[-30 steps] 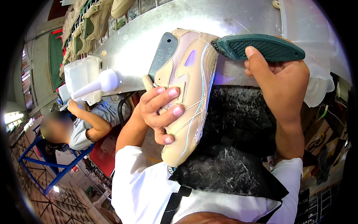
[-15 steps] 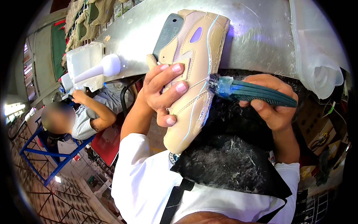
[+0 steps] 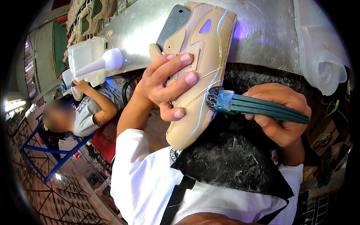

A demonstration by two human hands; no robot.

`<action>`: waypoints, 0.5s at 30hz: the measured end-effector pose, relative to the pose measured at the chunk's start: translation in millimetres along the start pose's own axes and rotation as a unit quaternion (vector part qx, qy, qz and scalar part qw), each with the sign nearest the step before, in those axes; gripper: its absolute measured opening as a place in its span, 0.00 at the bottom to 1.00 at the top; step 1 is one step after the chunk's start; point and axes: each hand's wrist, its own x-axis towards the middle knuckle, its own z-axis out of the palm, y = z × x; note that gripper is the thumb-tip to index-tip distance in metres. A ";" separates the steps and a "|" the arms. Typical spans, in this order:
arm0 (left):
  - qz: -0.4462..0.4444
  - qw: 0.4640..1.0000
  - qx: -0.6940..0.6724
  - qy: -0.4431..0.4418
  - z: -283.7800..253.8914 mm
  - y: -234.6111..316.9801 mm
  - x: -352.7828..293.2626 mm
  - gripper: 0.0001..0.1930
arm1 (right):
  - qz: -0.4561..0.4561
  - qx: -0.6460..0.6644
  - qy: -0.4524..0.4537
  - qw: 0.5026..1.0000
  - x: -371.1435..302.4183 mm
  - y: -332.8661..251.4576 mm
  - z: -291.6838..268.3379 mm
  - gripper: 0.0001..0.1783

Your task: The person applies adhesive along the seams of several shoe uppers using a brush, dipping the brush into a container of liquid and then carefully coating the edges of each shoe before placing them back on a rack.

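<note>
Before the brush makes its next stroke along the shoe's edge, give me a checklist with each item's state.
1. Left hand grips the beige shoe upper: ok, its fingers wrap the side panel.
2. Right hand holds the green-handled brush: ok, closed around the handle.
3. Bristles meet the shoe's lower edge: ok, the dark tip touches the glowing line.
4. Glowing line runs unbroken from toe to heel: cannot tell, the fingers and brush cover part of it.
5. Black apron lies under the work: ok, it spreads below shoe and brush.
6. White nozzle bottle is within reach: cannot tell.
</note>
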 end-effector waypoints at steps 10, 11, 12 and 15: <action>-0.017 0.997 -0.015 -0.079 -17.2 1.1 20.1 0.27 | -0.061 -0.015 -0.095 0.994 12.0 -10.0 -11.9 0.11; -0.024 0.996 -0.014 -0.090 -18.7 2.3 21.5 0.27 | -0.055 -0.016 -0.093 0.994 9.6 -12.1 -10.7 0.11; -0.041 0.993 -0.013 -0.114 -23.2 3.6 23.4 0.26 | -0.050 -0.017 -0.090 0.995 7.8 -13.0 -9.9 0.11; -0.022 0.996 -0.018 -0.081 -16.8 -2.0 34.1 0.22 | -0.033 -0.016 -0.050 0.998 -3.9 -15.3 -2.8 0.14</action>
